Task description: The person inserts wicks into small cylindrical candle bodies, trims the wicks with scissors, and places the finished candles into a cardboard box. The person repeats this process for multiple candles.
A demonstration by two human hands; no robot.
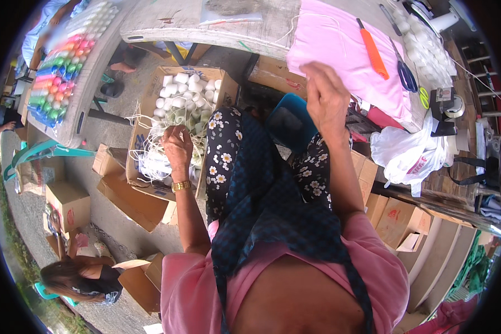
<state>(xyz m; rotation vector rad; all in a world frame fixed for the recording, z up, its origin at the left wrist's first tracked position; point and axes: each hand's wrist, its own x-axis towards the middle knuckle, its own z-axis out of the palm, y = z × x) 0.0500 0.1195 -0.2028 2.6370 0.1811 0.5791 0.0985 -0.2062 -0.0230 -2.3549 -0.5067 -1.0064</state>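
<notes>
Left hand (177,146) grips tangled white string (150,146); thin, looped strands.

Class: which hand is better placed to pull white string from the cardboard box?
Left. The left hand is already down among the string at the box. The right hand is raised by the pink cloth, apart from the box.

Open brown carton (150,111) of white cups at left; brown boxes (398,220) stacked right.
</notes>
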